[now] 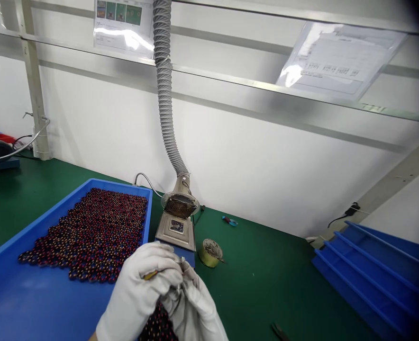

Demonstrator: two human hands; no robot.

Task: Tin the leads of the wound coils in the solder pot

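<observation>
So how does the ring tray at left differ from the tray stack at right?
The tray is single; the stack is several overlapping trays.
The tray shows its open inside, holding many dark, red-flecked rings; the stack shows mainly rims and sides.
The tray is partly hidden by the left hand; the stack sits apart from both hands.
Shared: both blue.
</observation>
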